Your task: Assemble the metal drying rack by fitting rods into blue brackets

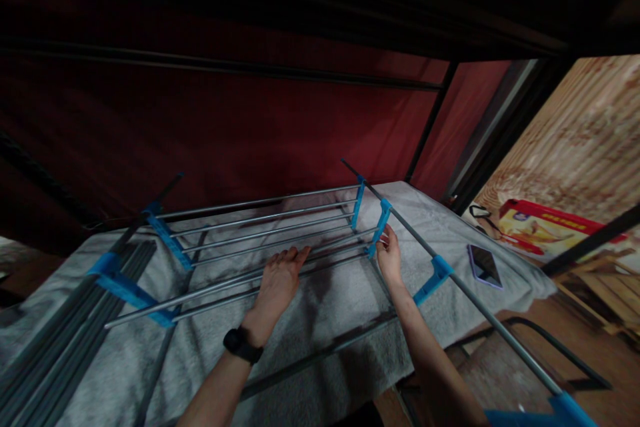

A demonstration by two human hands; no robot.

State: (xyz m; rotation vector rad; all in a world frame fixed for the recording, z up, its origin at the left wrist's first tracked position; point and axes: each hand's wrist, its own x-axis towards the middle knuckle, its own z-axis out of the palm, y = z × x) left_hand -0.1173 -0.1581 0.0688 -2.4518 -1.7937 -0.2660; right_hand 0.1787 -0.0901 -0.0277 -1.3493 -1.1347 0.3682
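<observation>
A rack frame of thin metal tubes and blue plastic brackets lies across the grey cloth. My left hand (281,279), with a black watch (243,345) on its wrist, is curled over a metal tube (210,289) near mid-span; its palm side is hidden. At the tube's right end, my right hand (389,258) grips the lower part of a blue bracket (379,228), fingers partly behind it. The matching left bracket (133,290) has tubes in it, and one tube end sticks out past it. A long side pole (415,235) runs through the right brackets.
Several loose grey tubes (75,320) lie at the left on the grey cloth (520,280). A phone (485,265) rests at the right. Beyond the edge are a red and yellow package (550,227) and a wooden stool (607,293). Dark bars and red fabric (240,127) enclose the back.
</observation>
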